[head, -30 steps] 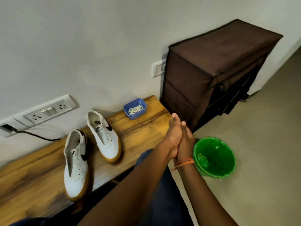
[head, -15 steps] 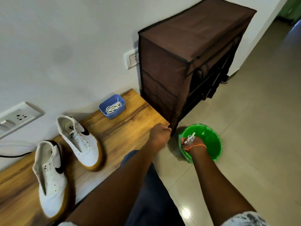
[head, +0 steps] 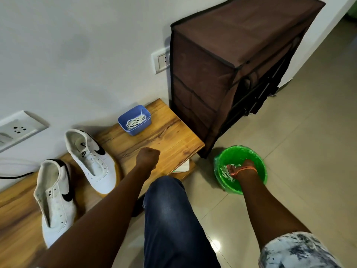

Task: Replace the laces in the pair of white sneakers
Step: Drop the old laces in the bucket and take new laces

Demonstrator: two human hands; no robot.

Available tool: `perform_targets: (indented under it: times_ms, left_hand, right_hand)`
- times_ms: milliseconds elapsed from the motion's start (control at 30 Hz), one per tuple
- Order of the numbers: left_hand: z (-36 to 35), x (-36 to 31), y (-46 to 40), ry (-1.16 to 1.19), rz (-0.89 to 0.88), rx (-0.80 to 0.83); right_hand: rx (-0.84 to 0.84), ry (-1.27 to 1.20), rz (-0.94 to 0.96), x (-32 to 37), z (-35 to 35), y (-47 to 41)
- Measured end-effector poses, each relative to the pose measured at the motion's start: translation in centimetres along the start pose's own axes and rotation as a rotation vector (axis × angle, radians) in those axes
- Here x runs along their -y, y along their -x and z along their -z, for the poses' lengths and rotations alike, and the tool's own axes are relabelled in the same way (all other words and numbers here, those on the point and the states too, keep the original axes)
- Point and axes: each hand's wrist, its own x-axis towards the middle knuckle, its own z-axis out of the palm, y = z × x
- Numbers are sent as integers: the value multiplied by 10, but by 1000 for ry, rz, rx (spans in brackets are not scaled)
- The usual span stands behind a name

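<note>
Old laces (head: 226, 172) are held down inside a green bin (head: 258, 182) on the floor by the right hand (head: 243, 169), whose fingers (head: 229, 167) are largely hidden behind the wrist; whether the bundle is gripped or already let go cannot be told. The left hand (head: 147, 158) is seen above the wooden surface (head: 170, 140) with its fingers clenched into a fist, nothing being held.

The pair of white sneakers (head: 73, 171) is set side by side on the surface, near the wall, and both shoes are shown without laces, their eyelets bare. A fresh coil of white laces (head: 135, 121) is kept in a small blue tub (head: 123, 122) further along the surface, well apart from both hands.

The removal stage is judged to be ending, with the discarding of the old laces in hand. Next, the right hand must be brought out of the bin, a new lace taken from the tub, and threading begun at the lowest eyelets of one sneaker.
</note>
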Motion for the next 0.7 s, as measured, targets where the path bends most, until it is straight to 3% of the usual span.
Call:
perform_targets:
  times_ms: [167, 267, 467, 533, 700]
  left_hand:
    - [9, 18, -12, -2, 3, -21]
    - [12, 28, -20, -79, -29, -22]
    - [21, 46, -47, -681, -227, -22]
    - [20, 49, -53, -887, -330, -43]
    - [33, 51, -76, -1160, -278, -111]
  right_hand:
    - [-31, -110, -47, -23, -39, -51]
    - [103, 10, -12, -33, -84, -42]
    - [406, 173, 117, -64, -194, 0]
    - [452, 361, 350, -74, -228, 13]
    - [563, 1225, 1260, -91, -318, 25]
